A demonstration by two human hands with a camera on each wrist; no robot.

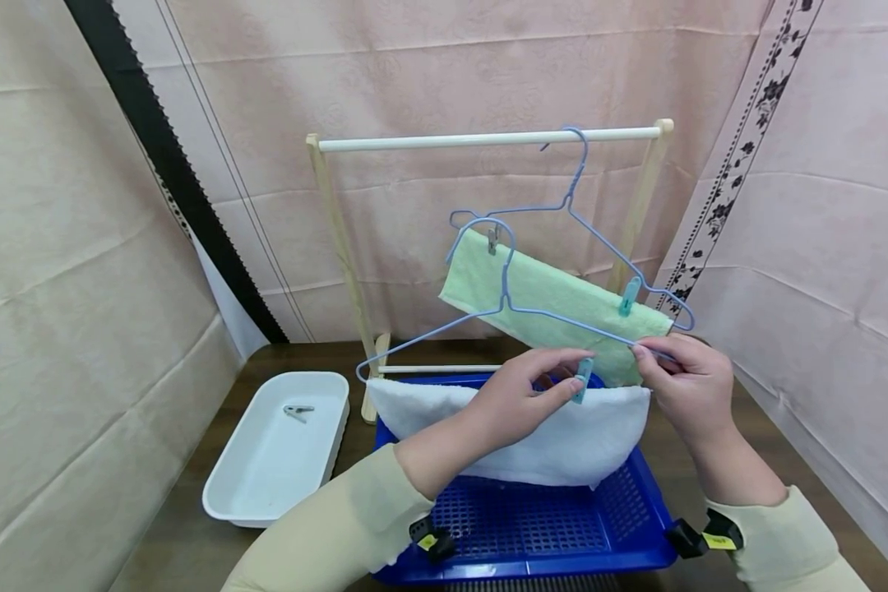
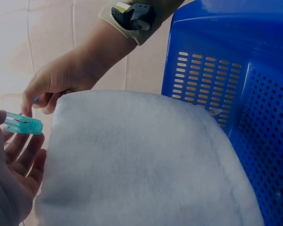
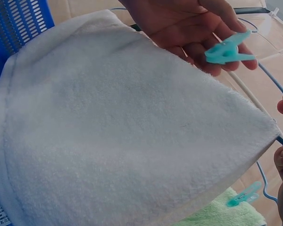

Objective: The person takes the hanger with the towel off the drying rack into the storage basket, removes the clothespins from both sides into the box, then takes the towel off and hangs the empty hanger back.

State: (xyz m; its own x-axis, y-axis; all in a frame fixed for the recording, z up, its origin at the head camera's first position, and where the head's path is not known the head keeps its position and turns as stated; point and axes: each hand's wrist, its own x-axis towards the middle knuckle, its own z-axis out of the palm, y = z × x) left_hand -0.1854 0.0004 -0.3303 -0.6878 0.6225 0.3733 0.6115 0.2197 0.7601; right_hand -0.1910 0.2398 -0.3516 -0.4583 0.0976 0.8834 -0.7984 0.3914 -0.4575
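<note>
My left hand (image 1: pixel 514 399) pinches a teal clothespin (image 1: pixel 582 380) between thumb and fingers, just above the top edge of a white towel (image 1: pixel 555 452). The towel is folded over the lower bar of a blue hanger (image 1: pixel 505 284), hiding that bar. With thumb and fingertips, my right hand (image 1: pixel 684 378) grips the hanger's right end, beside the towel's upper corner. In the right wrist view the clothespin (image 3: pixel 228 51) is held off the towel's edge. Below the towel stands a blue basket (image 1: pixel 599 567).
Behind, a second blue hanger (image 1: pixel 582 168) hangs on the rack's white rod (image 1: pixel 429 143). It carries a green towel (image 1: pixel 540 300) held by a teal clothespin (image 1: pixel 629 296) and a grey one (image 1: pixel 493 239). A white tray (image 1: pixel 262 469) at left contains a clothespin (image 1: pixel 297 410).
</note>
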